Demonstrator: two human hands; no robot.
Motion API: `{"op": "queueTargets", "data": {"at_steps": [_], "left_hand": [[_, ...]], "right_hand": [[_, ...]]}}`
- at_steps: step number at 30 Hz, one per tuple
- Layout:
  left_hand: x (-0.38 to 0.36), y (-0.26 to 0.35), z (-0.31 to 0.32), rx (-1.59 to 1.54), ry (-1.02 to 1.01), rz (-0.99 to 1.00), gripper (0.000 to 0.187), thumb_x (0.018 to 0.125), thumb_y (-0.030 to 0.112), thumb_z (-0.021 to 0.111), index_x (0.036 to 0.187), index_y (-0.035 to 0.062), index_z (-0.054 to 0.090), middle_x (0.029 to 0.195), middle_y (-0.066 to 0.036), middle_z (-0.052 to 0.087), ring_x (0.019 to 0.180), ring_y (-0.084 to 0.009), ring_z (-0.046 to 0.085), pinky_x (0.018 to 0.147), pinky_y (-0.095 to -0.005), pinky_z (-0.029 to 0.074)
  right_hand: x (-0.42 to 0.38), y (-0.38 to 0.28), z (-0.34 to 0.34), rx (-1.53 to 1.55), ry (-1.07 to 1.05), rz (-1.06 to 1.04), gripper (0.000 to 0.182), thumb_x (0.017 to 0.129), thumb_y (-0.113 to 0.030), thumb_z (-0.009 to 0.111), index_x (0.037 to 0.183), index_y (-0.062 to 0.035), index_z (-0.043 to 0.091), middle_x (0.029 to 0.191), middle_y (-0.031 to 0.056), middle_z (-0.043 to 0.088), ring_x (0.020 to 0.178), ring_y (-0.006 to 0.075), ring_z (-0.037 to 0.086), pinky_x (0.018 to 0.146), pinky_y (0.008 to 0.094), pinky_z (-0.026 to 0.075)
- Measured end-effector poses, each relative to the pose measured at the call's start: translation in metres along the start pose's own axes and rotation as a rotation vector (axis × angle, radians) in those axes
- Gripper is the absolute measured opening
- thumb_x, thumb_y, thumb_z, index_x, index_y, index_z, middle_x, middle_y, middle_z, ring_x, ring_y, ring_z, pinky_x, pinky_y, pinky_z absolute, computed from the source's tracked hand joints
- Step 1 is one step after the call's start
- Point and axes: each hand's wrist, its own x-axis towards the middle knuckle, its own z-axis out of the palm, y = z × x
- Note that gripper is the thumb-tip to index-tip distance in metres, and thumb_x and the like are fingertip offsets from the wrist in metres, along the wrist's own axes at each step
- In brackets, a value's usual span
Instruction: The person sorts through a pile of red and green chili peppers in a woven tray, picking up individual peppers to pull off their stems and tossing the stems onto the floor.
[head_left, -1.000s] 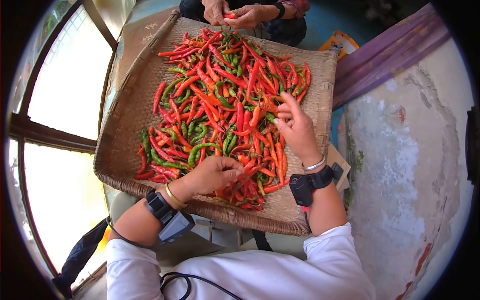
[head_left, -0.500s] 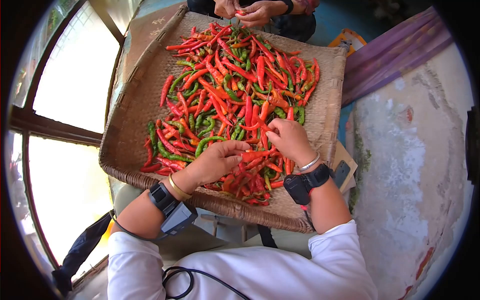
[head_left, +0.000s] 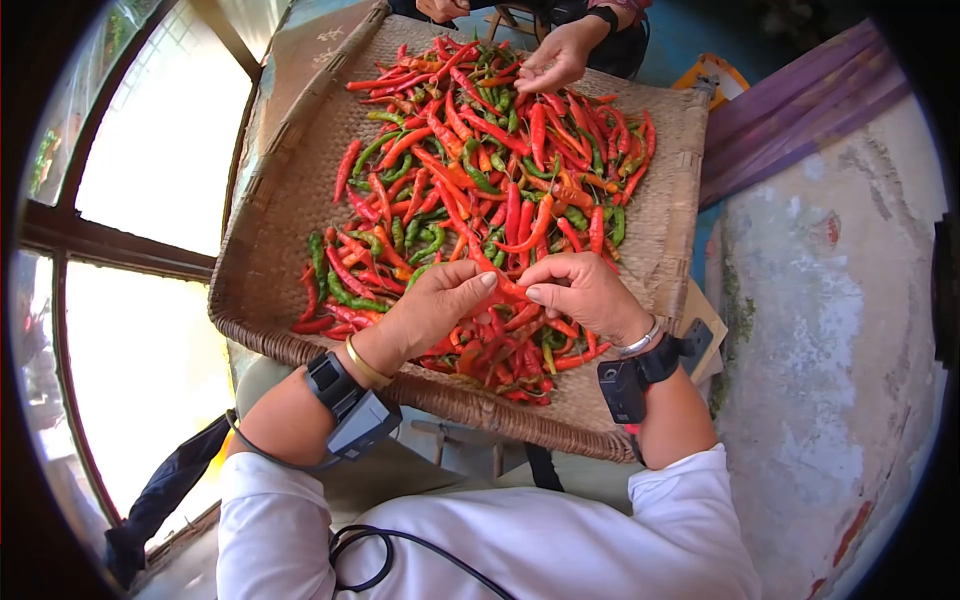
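Above the near part of the chili heap, a red chili pepper [head_left: 510, 288] spans the small gap between my two hands. My left hand [head_left: 438, 305] pinches one end with thumb and forefinger. At the other end, the fingertips of my right hand [head_left: 585, 298] are closed on the same pepper. Beneath and beyond them, a large woven tray [head_left: 270, 235] carries the heap of red, orange and green chilies [head_left: 480, 150]. Part of the held pepper is hidden by my fingers.
Across the tray, another person's hand [head_left: 560, 55] reaches over the far chilies. A window frame [head_left: 110, 240] stands at left. Purple cloth [head_left: 800, 110] hangs at right. Papers [head_left: 705, 335] lie beside the tray's right side. A cable [head_left: 400, 540] crosses my shirt.
My right hand has come down and closer to my left, and both now meet on one pepper. The other person's hands have parted, one now stretched over the heap.
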Motion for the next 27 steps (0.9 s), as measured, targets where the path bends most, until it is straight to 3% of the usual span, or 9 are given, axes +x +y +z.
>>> {"op": "queueTargets", "data": {"at_steps": [7, 12, 15, 19, 22, 26, 27], "left_hand": [[-0.002, 0.004, 0.005, -0.026, 0.104, -0.012, 0.023, 0.089, 0.027, 0.047, 0.094, 0.0072, 0.058, 0.082, 0.002, 0.057, 0.074, -0.0061, 0.055, 0.065, -0.0225, 0.048], [0.000, 0.001, -0.001, -0.199, 0.103, -0.030, 0.024, 0.090, 0.028, 0.044, 0.095, 0.0070, 0.056, 0.085, 0.001, 0.059, 0.077, -0.0077, 0.057, 0.064, -0.0221, 0.048], [0.001, 0.003, -0.001, -0.218, 0.119, 0.000, 0.027, 0.091, 0.029, 0.042, 0.098, 0.0053, 0.055, 0.087, -0.001, 0.059, 0.075, -0.0078, 0.056, 0.063, -0.0213, 0.048], [0.001, 0.002, -0.002, -0.235, 0.089, 0.017, 0.030, 0.092, 0.030, 0.040, 0.099, 0.0042, 0.055, 0.087, -0.002, 0.059, 0.073, -0.0074, 0.055, 0.063, -0.0203, 0.047], [0.000, 0.002, -0.003, -0.226, 0.079, -0.021, 0.025, 0.091, 0.023, 0.043, 0.102, 0.0043, 0.055, 0.086, -0.002, 0.059, 0.072, -0.0067, 0.054, 0.064, -0.0203, 0.047], [0.002, 0.002, -0.003, -0.150, 0.081, -0.038, 0.018, 0.088, 0.011, 0.048, 0.103, 0.0057, 0.055, 0.084, 0.001, 0.057, 0.073, -0.0055, 0.053, 0.065, -0.0204, 0.047], [0.002, 0.003, -0.003, -0.153, 0.082, -0.046, 0.018, 0.088, 0.008, 0.048, 0.104, 0.0060, 0.054, 0.084, 0.000, 0.058, 0.073, -0.0059, 0.054, 0.066, -0.0205, 0.047]], "right_hand": [[0.001, 0.002, 0.003, 0.017, 0.042, 0.022, 0.014, 0.082, -0.009, 0.055, 0.092, -0.0008, 0.060, 0.070, 0.0000, 0.058, 0.062, 0.0041, 0.053, 0.055, 0.0182, 0.044], [0.002, 0.011, 0.004, 0.367, 0.234, -0.014, 0.015, 0.084, -0.010, 0.053, 0.096, -0.0025, 0.057, 0.073, -0.0008, 0.056, 0.057, 0.0050, 0.053, 0.050, 0.0186, 0.044], [0.005, 0.014, 0.006, 0.380, 0.216, -0.128, 0.015, 0.083, -0.009, 0.055, 0.095, -0.0017, 0.056, 0.073, 0.0002, 0.056, 0.058, 0.0050, 0.053, 0.049, 0.0177, 0.044], [0.004, 0.016, -0.005, 0.417, 0.180, -0.115, 0.015, 0.082, -0.009, 0.056, 0.095, -0.0007, 0.057, 0.073, 0.0009, 0.057, 0.059, 0.0049, 0.052, 0.051, 0.0171, 0.043], [0.006, 0.017, -0.022, 0.404, 0.311, -0.045, 0.014, 0.082, -0.009, 0.057, 0.093, -0.0004, 0.057, 0.073, 0.0017, 0.057, 0.059, 0.0055, 0.053, 0.051, 0.0184, 0.044], [0.015, 0.012, -0.027, 0.633, 0.334, -0.224, 0.023, 0.082, -0.013, 0.057, 0.100, 0.0011, 0.053, 0.077, 0.0034, 0.058, 0.066, 0.0093, 0.057, 0.054, 0.0208, 0.047], [0.017, -0.001, -0.021, 0.737, 0.448, -0.272, 0.027, 0.082, -0.014, 0.058, 0.103, 0.0017, 0.052, 0.079, 0.0039, 0.059, 0.068, 0.0106, 0.058, 0.056, 0.0222, 0.048]]}}
